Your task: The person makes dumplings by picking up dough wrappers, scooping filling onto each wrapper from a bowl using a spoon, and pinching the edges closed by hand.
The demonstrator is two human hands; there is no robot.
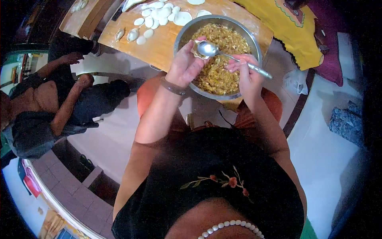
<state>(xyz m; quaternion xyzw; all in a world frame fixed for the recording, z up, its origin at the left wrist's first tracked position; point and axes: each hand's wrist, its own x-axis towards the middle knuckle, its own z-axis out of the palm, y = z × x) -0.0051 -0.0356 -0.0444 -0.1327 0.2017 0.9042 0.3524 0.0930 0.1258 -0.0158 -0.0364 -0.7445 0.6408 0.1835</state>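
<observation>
A metal spoon (208,49) is gripped by its handle in my right hand (248,75), fingers closed around it. The spoon's bowl rests over my left hand (186,67), whose fingers cup a dumpling wrapper (195,51) mostly hidden behind the spoon. Beneath both hands is a wide metal bowl (258,47) full of chopped yellow-brown filling (218,75). Round dough wrappers (161,13) and small flattened dough pieces lie on the floured wooden board (167,49). Two filled dumplings, one a plump dumpling (133,34), sit at the board's left side.
Another person (43,99) sits at the left, arms resting near the knees. To the right of the board hangs a yellow cloth (294,36), with a white plastic bag (295,81) below it. A second wooden board (85,20) stands at upper left.
</observation>
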